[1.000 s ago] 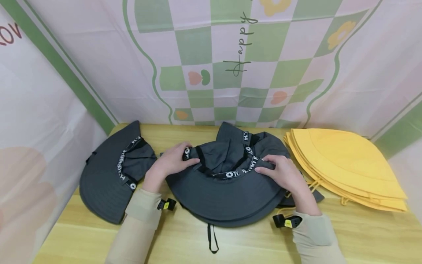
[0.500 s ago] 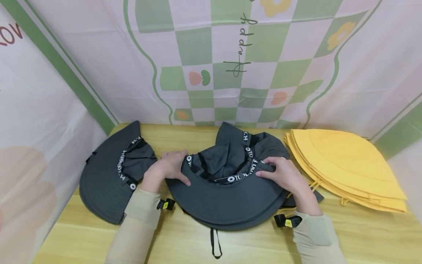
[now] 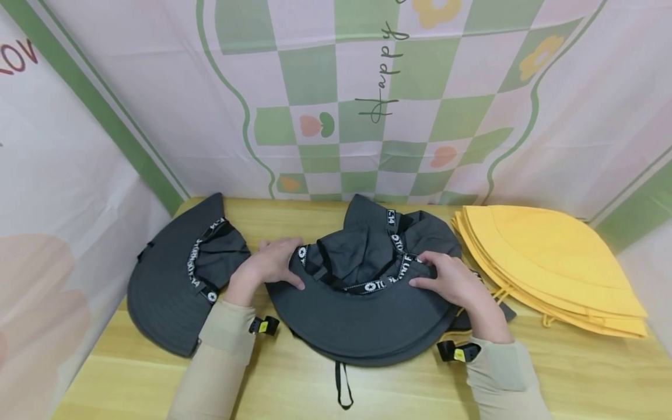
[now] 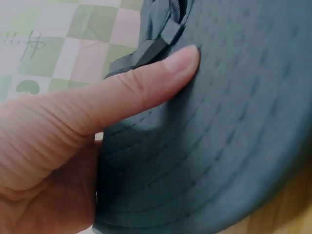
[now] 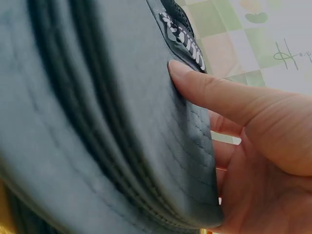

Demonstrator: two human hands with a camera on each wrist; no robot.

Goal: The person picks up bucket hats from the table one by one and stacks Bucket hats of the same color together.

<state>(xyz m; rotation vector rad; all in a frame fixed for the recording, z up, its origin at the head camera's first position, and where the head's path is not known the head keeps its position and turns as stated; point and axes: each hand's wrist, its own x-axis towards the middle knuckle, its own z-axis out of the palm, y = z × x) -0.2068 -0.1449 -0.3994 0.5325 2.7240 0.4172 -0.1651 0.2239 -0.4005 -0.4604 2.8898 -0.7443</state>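
A dark grey bucket hat [image 3: 362, 321], folded in half with its brim toward me, lies in the middle of the table. My left hand [image 3: 270, 263] grips its left end; in the left wrist view the thumb [image 4: 146, 85] lies on the stitched brim [image 4: 219, 136]. At the other end my right hand [image 3: 451, 277] pinches the brim, thumb on top and fingers behind the edge, as the right wrist view shows. Layered brim edges [image 5: 122, 146] appear there. A black strap loop [image 3: 344, 388] hangs from the hat's front. Behind it lies another dark grey hat [image 3: 427, 227], partly covered.
To the left lies one more folded dark grey hat [image 3: 173, 286]. A stack of yellow folded hats [image 3: 551, 256] with thin cords sits at the right. The wooden table [image 3: 294, 391] ends at a patterned cloth backdrop [image 3: 362, 87].
My left thumb has moved from the hat's inner band down onto the brim. The hat and its strap loop have shifted slightly toward me and right. My right hand keeps its pinch.
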